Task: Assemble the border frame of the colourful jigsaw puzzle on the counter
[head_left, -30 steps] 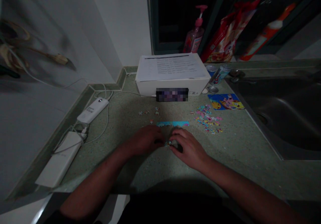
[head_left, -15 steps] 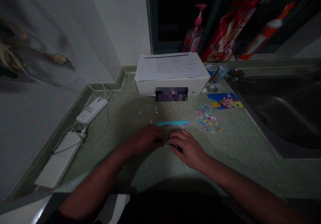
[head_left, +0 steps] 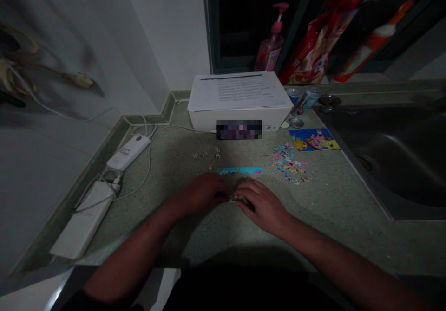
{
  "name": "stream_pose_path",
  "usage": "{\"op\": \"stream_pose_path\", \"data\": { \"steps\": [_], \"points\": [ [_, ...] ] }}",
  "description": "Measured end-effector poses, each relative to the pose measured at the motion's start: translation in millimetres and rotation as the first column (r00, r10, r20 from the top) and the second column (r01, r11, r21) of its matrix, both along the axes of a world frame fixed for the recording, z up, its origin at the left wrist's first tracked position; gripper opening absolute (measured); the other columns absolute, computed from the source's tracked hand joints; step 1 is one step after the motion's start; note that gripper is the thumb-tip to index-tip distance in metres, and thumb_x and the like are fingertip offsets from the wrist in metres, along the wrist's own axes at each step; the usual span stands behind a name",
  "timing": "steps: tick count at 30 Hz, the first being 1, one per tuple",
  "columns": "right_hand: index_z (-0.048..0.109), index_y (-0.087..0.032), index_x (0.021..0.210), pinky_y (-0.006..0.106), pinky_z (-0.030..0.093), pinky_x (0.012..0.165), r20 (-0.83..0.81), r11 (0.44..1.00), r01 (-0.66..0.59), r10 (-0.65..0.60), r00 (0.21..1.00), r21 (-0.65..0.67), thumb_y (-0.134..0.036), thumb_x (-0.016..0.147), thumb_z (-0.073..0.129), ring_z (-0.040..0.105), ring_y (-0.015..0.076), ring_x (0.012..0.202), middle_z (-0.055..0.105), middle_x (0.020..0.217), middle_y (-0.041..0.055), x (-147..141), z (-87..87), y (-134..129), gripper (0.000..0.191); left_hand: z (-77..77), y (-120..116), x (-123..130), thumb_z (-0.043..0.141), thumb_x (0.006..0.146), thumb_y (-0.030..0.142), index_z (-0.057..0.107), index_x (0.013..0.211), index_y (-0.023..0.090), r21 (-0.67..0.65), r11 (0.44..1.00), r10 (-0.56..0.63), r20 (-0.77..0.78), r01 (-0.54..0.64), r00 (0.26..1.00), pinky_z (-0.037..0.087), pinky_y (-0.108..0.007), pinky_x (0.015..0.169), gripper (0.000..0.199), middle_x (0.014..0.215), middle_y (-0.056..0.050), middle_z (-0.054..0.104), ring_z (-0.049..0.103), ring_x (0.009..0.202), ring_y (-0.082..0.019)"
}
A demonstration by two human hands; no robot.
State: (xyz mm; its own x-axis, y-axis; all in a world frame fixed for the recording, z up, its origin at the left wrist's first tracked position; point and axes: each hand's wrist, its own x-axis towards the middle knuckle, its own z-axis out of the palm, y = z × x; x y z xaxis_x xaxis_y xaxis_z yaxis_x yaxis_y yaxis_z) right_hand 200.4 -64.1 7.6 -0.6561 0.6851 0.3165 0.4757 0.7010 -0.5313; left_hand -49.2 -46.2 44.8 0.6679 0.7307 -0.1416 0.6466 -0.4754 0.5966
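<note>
My left hand [head_left: 208, 191] rests low over the counter with its fingers curled down at some small jigsaw pieces [head_left: 233, 198]. From the other side my right hand [head_left: 260, 204] pinches at the same pieces between thumb and fingertips. The fingers partly cover them, so their exact number and fit cannot be made out. Just beyond the hands lies a joined blue jigsaw strip [head_left: 240, 170]. A few loose pieces [head_left: 218, 152] lie farther back and to the left. To the right spreads a pile of mixed coloured jigsaw pieces [head_left: 287, 165].
A white box [head_left: 240, 118] with a printed sheet on top stands at the back. Cabled white power banks [head_left: 128, 151] lie left. On the right are a cartoon picture card [head_left: 314, 139], a tilted can [head_left: 306, 102] and a steel sink [head_left: 390, 162]. A pump bottle [head_left: 270, 51] stands behind.
My right fingertips have shifted slightly, and more of the small pieces shows between the hands. My left hand stays nearly still. The whole view has moved very slightly.
</note>
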Motion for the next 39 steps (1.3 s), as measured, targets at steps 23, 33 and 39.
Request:
{"op": "stream_pose_path", "data": {
  "steps": [23,33,39],
  "points": [
    [0.074,-0.023,0.107,0.046,0.059,0.088,0.065,0.997,-0.028,0.024,0.998,0.068,-0.018,0.100,0.064,0.067,0.0267,0.100,0.074,0.105,0.0066,-2.0,-3.4,-1.5,0.013,0.6,-0.5,0.4,0.064,0.096,0.022,0.077,0.090,0.023,0.010,1.000,0.013,-0.015,-0.013,1.000,0.043,-0.034,0.079,0.015,0.089,-0.004,0.070,0.064,0.087,-0.022],
    [0.075,-0.022,0.105,0.044,0.059,0.087,0.083,0.991,-0.066,0.057,0.995,0.117,-0.019,0.103,0.061,0.066,0.0257,0.098,0.074,0.104,0.0075,-1.6,1.7,-1.1,0.014,-2.1,-0.1,-0.8,0.066,0.097,0.023,0.080,0.093,0.023,0.030,1.000,0.000,-0.007,0.001,1.000,0.044,-0.034,0.078,0.014,0.090,-0.004,0.072,0.066,0.088,-0.023],
    [0.074,-0.019,0.110,0.048,0.060,0.090,0.098,0.995,-0.045,0.036,0.995,0.086,-0.019,0.100,0.064,0.068,0.0278,0.101,0.073,0.108,0.0097,-1.0,1.8,-1.6,0.014,0.6,-0.1,0.9,0.065,0.099,0.023,0.079,0.093,0.023,0.037,0.999,-0.020,-0.075,0.022,0.997,0.045,-0.033,0.077,0.015,0.091,-0.004,0.073,0.066,0.087,-0.022]
  ]
}}
